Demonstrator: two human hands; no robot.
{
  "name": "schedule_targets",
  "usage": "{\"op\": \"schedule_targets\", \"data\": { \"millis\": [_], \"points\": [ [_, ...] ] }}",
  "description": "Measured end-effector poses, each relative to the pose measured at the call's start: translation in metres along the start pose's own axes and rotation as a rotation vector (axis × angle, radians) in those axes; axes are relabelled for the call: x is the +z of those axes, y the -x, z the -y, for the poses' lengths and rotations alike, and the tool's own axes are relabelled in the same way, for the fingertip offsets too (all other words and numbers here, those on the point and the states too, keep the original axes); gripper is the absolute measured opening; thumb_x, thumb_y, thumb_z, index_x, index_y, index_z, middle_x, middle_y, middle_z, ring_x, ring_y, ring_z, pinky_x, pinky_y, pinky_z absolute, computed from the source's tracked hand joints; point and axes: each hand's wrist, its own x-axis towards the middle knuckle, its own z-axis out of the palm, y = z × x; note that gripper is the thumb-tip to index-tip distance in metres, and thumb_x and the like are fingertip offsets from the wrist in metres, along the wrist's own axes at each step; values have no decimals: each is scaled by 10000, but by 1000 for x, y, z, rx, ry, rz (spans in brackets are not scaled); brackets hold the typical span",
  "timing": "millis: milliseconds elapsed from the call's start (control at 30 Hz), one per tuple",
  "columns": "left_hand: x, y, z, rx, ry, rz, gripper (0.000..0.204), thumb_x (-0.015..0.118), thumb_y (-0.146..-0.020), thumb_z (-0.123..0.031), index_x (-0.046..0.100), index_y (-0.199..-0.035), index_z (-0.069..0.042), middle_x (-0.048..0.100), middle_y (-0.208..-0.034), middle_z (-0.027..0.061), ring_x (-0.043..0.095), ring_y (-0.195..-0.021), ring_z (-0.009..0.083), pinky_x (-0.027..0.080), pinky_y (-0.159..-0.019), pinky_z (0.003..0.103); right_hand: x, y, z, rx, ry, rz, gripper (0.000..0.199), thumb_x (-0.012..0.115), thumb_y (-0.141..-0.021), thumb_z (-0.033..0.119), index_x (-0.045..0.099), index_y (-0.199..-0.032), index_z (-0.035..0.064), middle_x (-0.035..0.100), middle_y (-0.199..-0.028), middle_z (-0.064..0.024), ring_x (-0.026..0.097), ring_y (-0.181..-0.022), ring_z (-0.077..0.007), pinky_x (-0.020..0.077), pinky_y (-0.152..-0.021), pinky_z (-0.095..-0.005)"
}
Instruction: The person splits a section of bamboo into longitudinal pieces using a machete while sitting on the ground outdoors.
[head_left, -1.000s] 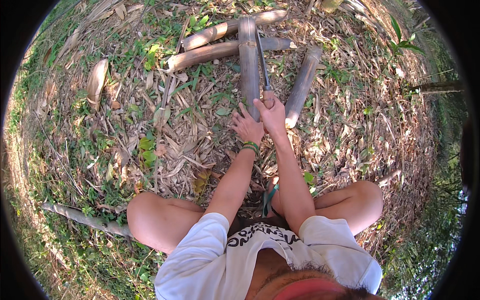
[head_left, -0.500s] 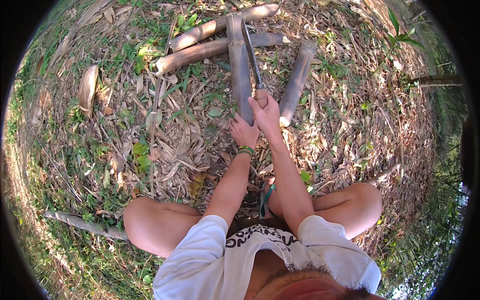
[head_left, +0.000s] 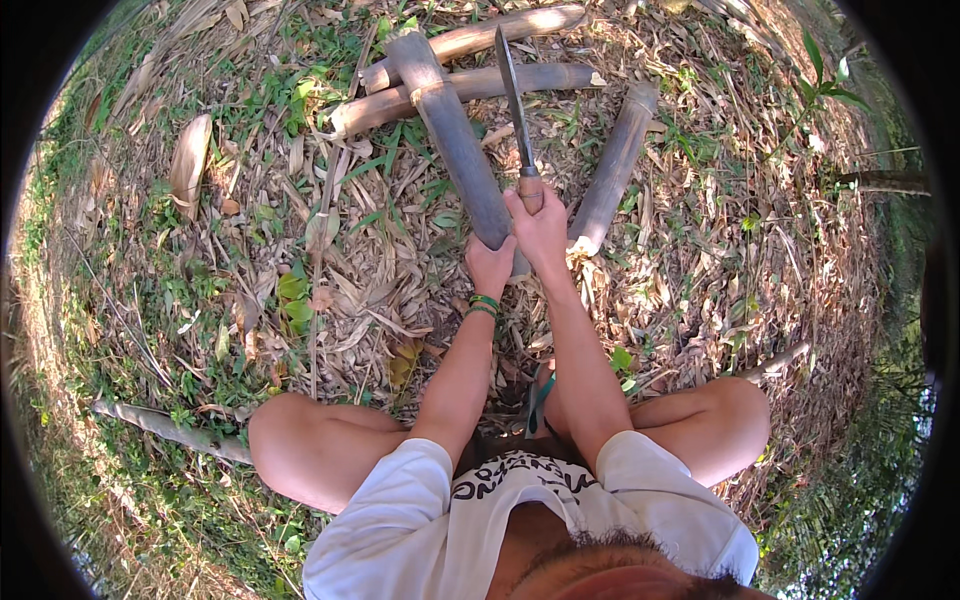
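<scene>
Raised blade [head_left: 512, 95] higher than a moment ago, right hand [head_left: 540, 222] clenched on its handle; left hand [head_left: 489, 265] clasped bamboo [head_left: 455, 130] end, propped on crossed poles [head_left: 470, 60]. Better struck squarely, well clear of left fingers.

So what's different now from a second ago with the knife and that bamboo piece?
The right hand has lifted the long knife, so the blade now points up and away, clear of the grey bamboo section. The left hand keeps gripping the near end of that section. The other bamboo pieces lie as before, and the person remains squatting.
</scene>
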Motion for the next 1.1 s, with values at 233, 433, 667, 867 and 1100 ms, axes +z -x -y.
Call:
{"op": "schedule_targets", "data": {
  "millis": [233, 433, 667, 867, 1100],
  "points": [
    [13, 5, -10, 163, -210, -81, 893, 777, -774, -295, 298, -1401, 125, 589, -1180, 369, 594, -1091, 494, 475, -946, 516, 6, 0, 30, -19, 108, 36, 309, 748, -846, 231, 664, -983, -34, 675, -743, -161, 632, -665, -222, 503, -671, -366],
    [-12, -3, -12, 124, -246, 97, 816, 791, -755, -318, 382, -1338, 79, 651, -1045, 321, 630, -987, 494, 502, -880, 529, 6, -3, 40, -37, 90, 11, 318, 747, -850, 241, 662, -997, -29, 682, -765, -180, 664, -693, -260, 512, -685, -389],
    [18, 8, 2, 84, -238, -76, 696, 783, -765, -323, 472, -1251, 65, 646, -1065, 319, 624, -1007, 489, 490, -880, 539, 11, -3, 33, 2, 174, -31, 335, 732, -864, 270, 650, -958, -41, 683, -774, -214, 687, -721, -341, 517, -683, -429],
    [18, 4, 5, 42, -162, -35, 637, 800, -747, -322, 527, -1189, 46, 647, -1063, 319, 624, -1012, 486, 493, -884, 531, 29, -12, 24, 13, 127, -31, 336, 714, -869, 286, 643, -913, -40, 684, -782, -240, 690, -751, -400, 517, -696, -463],
    [20, 4, 6, 30, -291, -100, 639, 817, -714, -337, 559, -1138, 66, 655, -1006, 308, 628, -991, 477, 492, -901, 518, -1, -48, 86, 18, 291, 56, 359, 746, -828, 307, 631, -826, -33, 654, -689, -165, 640, -622, -284, 509, -641, -401]
  ]
}}
